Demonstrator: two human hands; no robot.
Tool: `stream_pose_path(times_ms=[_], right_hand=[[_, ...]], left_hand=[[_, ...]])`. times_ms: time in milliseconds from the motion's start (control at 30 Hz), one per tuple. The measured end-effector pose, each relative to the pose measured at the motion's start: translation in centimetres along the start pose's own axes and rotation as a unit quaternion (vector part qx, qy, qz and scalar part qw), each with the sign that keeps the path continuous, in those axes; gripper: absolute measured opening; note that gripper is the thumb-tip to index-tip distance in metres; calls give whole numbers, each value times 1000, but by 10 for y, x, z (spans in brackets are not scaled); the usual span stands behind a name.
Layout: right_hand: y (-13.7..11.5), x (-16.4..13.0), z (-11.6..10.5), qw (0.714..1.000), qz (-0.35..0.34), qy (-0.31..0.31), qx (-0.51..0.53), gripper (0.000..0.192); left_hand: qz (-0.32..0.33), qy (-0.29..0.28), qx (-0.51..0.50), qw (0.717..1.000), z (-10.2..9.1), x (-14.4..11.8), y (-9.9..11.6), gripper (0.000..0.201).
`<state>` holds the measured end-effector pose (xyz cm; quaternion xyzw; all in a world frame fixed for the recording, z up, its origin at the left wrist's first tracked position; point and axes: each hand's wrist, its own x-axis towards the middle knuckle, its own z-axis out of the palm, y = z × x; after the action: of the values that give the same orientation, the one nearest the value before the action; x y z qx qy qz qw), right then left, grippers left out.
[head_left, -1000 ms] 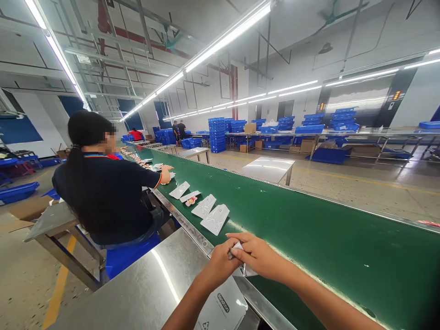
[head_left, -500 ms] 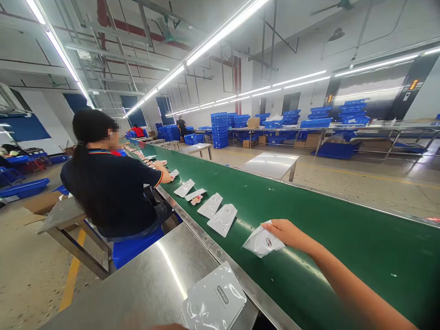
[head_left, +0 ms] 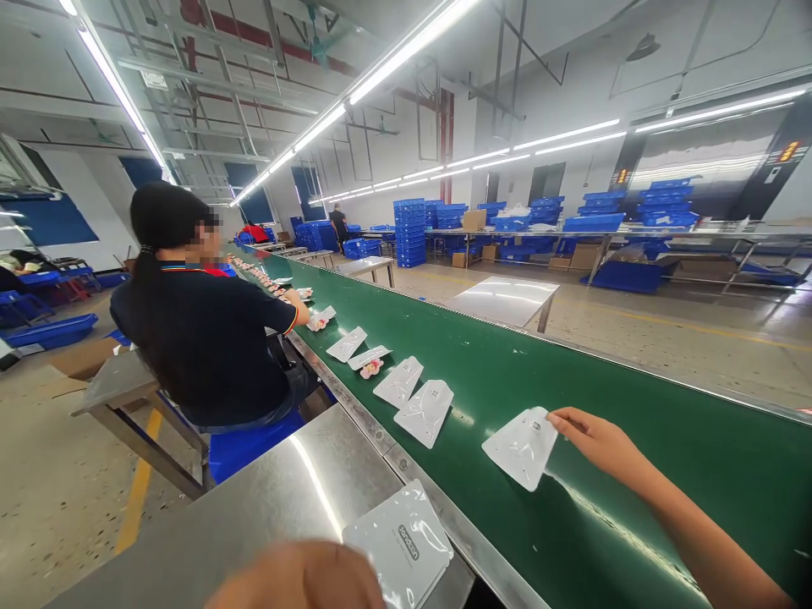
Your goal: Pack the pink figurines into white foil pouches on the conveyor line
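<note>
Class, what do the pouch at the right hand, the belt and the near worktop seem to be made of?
Pouch: probably glossy white plastic film, wrinkled with highlights. Belt: green, smooth, likely rubber or PVC, faint sheen. Worktop: brushed steel, by its streaky reflections.

The right hand (head_left: pixel 593 440) reaches over the green conveyor belt (head_left: pixel 634 440), its fingertips touching the edge of a white pouch (head_left: pixel 522 447) lying flat on the belt. The left hand (head_left: pixel 298 579) appears blurred at the bottom edge, just beside a stack of white pouches (head_left: pixel 401 541) on the steel table (head_left: pixel 254 524). Two further pouches (head_left: pixel 415 397) lie farther along the belt. A seated co-worker (head_left: pixel 196 330) in a dark shirt works at the belt beyond them. Blue crates (head_left: pixel 409 233) are stacked in the background.
</note>
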<state>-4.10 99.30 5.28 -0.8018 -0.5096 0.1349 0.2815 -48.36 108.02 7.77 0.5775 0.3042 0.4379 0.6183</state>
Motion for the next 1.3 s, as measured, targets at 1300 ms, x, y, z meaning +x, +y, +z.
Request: stream_pose_path(times_ms=[1300], right_hand=[[-132, -18, 48, 853, -203, -307, 369, 60]], left_hand=[[442, -285, 327, 785, 73, 67, -6, 51]])
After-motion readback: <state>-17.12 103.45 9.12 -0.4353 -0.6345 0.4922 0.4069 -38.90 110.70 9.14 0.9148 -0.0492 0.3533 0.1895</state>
